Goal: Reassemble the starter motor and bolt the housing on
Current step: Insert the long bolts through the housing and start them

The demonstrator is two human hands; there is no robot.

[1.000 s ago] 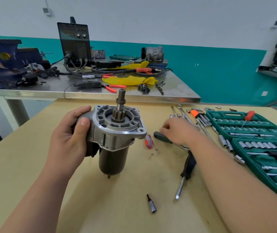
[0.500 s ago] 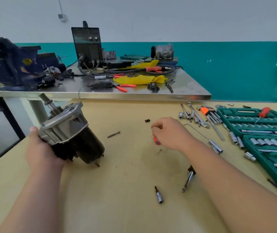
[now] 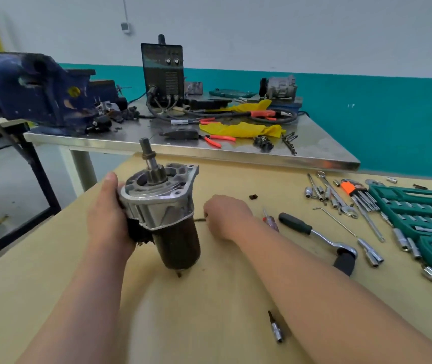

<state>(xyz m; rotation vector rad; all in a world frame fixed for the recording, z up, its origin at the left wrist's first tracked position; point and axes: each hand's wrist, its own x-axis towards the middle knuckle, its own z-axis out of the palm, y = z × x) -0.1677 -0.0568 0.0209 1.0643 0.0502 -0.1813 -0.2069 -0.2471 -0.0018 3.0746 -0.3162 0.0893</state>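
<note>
left hand clamped round the starter motor, thumb up against the aluminium housing. motor is tilted, shaft up, lower end at the wooden table. right hand is down just right of the motor, fingers curled over a thin dark bolt; i cannot tell whether the pinch is closed. my reading: housing seated, bolt being fetched. next move: lift the bolt, line it up with a flange hole, start it by hand. ratchet lies further right, for tightening.
</note>
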